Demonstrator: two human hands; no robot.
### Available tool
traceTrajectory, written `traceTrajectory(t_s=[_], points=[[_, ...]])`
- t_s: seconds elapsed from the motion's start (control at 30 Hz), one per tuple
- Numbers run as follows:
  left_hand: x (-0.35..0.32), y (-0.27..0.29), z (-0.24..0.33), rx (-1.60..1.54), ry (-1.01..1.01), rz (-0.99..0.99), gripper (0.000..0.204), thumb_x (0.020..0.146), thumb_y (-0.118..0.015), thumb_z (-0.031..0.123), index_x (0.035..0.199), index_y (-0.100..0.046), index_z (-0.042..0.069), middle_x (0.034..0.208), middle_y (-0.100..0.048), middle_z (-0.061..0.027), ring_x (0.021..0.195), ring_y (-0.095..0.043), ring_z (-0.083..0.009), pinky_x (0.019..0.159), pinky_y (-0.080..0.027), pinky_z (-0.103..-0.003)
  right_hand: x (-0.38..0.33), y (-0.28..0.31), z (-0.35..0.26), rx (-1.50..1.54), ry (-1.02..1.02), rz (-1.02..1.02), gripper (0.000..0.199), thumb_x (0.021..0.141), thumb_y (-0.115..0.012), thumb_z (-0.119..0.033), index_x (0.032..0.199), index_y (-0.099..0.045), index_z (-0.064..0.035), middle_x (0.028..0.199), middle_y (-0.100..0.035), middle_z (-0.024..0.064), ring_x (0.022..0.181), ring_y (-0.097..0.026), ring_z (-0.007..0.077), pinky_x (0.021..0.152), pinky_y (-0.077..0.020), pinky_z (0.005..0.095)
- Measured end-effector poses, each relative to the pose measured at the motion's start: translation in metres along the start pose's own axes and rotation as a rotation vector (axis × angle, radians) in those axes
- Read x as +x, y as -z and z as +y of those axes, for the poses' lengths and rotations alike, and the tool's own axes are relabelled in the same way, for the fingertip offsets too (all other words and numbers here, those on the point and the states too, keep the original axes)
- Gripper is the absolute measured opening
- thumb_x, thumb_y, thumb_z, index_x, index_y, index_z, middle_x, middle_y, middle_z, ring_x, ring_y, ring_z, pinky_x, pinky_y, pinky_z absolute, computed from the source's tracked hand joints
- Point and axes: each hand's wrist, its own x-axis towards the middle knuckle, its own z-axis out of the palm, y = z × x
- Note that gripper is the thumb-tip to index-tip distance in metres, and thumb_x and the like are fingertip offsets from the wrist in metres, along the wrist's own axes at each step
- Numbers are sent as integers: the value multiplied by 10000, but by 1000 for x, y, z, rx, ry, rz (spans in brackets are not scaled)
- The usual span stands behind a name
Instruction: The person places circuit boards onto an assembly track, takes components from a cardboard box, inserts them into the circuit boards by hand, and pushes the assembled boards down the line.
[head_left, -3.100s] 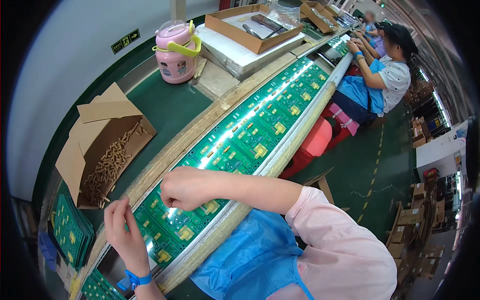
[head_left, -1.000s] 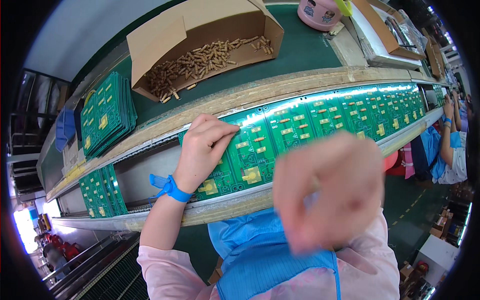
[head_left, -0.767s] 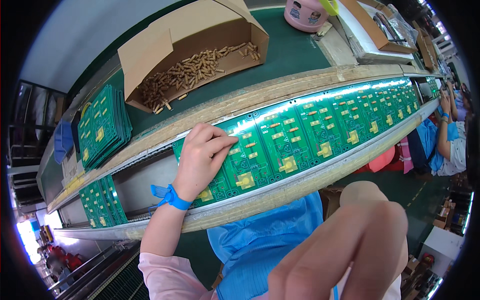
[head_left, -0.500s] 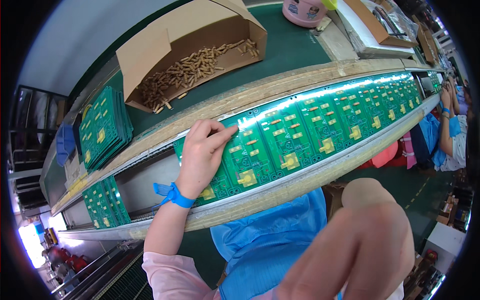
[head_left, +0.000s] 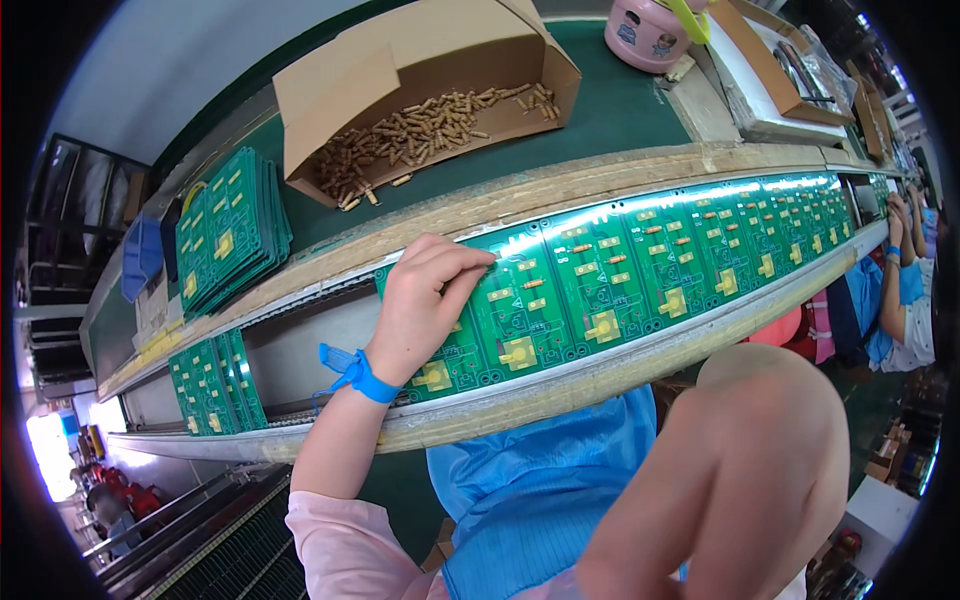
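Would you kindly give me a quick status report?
Left hand fingertips on green circuit board. Right hand raised near camera, blurred. Nothing blocking the board.

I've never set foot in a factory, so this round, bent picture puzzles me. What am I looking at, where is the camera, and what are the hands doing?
The camera sits on a worker's head and looks down through a very wide lens, which is why straight edges curve. There is no machine arm here, only a person's two bare hands. The left hand, with a blue wrist strap, rests its fingertips on a green circuit board. That board is one of a long row lying along a conveyor line. The right hand is raised close to the lens, large and blurred; whether it holds anything cannot be told. Behind the line stand an open cardboard box of small tan parts and a stack of spare green boards. A pink container stands further along. Another person's arm shows at the far right.
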Motion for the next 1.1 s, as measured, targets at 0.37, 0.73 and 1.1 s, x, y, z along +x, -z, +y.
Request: traceTrajectory(t_s=[0.37, 0.73, 1.1], points=[[4, -3, -3, 1, -74, -25, 175, 792, -720, 20, 964, -740, 45, 861, -681, -106, 838, -619, -279, 753, -505, -369, 82, 109, 137, -1284, 63, 348, 328, 865, -638, -142, 1165, -647, -13, 1218, -630, 145, 1197, -547, 332, 1045, -428, 421], [2, 2, -3, 31, -72, -65, 206, 801, -709, 16, 1000, -744, 57, 871, -665, -96, 855, -613, -273, 760, -511, -366, 80, 113, 147, -1608, 66, 361, 172, 865, -609, -48, 1003, -703, -7, 1007, -669, 116, 1011, -602, 315, 890, -504, 403], [5, -3, 7, 147, -195, -119, 288, 775, -708, -15, 1040, -751, 90, 873, -643, -78, 839, -589, -249, 789, -485, -349, 76, 111, 151, -1550, 61, 431, 215, 811, -570, 44, 970, -702, -19, 934, -618, 134, 935, -601, 330, 832, -503, 418]])
